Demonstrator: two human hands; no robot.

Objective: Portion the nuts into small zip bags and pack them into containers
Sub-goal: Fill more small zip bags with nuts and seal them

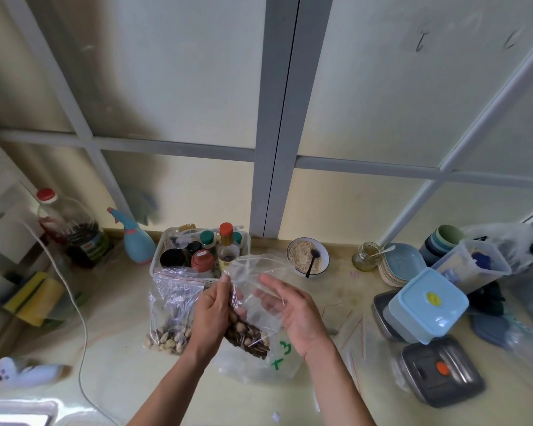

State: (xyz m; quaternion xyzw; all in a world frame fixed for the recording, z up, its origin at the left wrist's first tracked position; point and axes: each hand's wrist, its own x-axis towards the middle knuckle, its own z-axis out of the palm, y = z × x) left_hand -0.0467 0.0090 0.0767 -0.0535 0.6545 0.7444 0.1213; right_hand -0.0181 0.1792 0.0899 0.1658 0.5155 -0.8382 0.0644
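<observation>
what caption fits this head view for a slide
Left hand pinches a small zip bag of nuts; right hand supports it.

Green hand-drawn marks on the plastic bag (277, 361) under the hands resemble "3"; nothing else reads.

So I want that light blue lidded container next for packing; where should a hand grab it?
Probably from above, fingers across two opposite sides of the light blue container just under the lid rim. It sits tilted on a metal tin, with a clear tub close behind, so its near and left sides look freest.
</observation>
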